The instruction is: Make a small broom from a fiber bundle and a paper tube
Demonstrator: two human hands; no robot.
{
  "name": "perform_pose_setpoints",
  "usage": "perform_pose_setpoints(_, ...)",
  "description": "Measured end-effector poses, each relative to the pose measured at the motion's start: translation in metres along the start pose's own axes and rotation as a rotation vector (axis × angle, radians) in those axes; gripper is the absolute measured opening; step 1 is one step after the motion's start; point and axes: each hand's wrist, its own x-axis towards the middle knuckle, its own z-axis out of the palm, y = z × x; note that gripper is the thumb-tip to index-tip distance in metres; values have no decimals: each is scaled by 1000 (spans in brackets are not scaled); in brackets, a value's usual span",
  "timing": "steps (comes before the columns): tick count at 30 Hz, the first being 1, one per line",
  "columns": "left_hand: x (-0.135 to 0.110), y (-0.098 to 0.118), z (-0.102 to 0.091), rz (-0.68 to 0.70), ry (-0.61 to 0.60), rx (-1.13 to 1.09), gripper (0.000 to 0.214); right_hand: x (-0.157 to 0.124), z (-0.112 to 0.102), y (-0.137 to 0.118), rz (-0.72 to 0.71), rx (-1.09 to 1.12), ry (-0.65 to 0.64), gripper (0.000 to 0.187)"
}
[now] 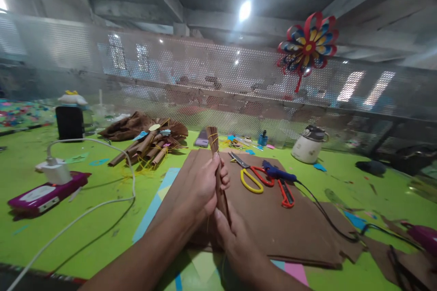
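Fingers (224,177) of left hand (204,184) and right hand (235,234) grip a yellow-tied brown-paper bundle (213,138); seemingly a tightening step, next needing steady pressure.

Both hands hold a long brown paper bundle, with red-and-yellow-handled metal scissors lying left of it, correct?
Wrong side: in the head view, the scissors lie right of the brown paper bundle, which the left hand and right hand do hold.
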Motion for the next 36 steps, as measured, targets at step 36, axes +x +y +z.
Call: perform_pose_setpoints(36, -1, -23, -3, -71, 66, 170, 19, 12, -12, -9, -3, 78, 69, 42)
